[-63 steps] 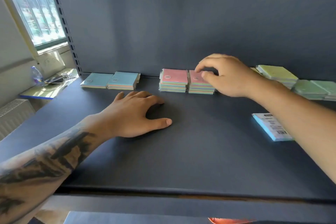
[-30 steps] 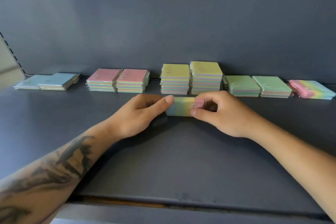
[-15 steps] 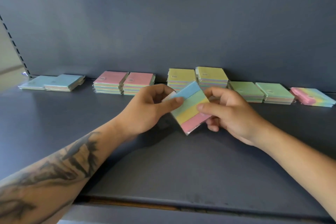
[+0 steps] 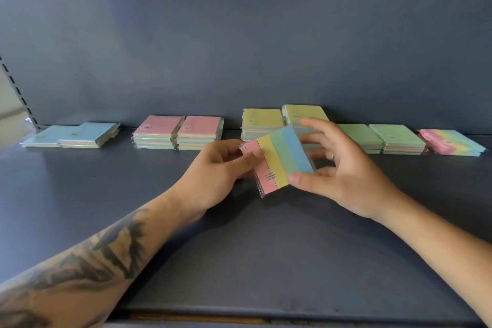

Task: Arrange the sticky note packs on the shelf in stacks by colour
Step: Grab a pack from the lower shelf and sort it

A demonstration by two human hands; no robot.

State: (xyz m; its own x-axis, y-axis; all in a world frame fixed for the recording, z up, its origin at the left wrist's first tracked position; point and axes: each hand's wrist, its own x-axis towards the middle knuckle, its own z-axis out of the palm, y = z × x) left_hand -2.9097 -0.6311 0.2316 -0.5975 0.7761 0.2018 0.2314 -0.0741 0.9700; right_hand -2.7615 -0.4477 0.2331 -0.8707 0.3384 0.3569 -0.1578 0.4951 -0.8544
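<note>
Turned since half a second ago, the striped pack (image 4: 278, 161) now shows pink at the left and blue at the right, where before the blue band sat uppermost. It is held above the middle of the dark grey shelf (image 4: 266, 261), tilted, with a small round label on its pink strip. The left hand (image 4: 213, 176) pinches the pink corner, thumb on top, fingers curled beneath. The right hand (image 4: 338, 168) holds the blue side with its thumb at the lower corner and its fingers spread loosely behind the top edge.

A flat grey back panel (image 4: 239, 42) rises behind the shelf, and a slotted upright (image 4: 16, 90) shows at the far left.

Along the back of the shelf run paired stacks: 2 blue stacks (image 4: 77, 134), 2 pink stacks (image 4: 178, 132), 2 yellow stacks (image 4: 266, 120) partly hidden by the held pack, and 2 green stacks (image 4: 394, 137). At the far right lies 1 more striped pack (image 4: 452, 141), flat.

Both forearms reach in from below; the left one is tattooed.
</note>
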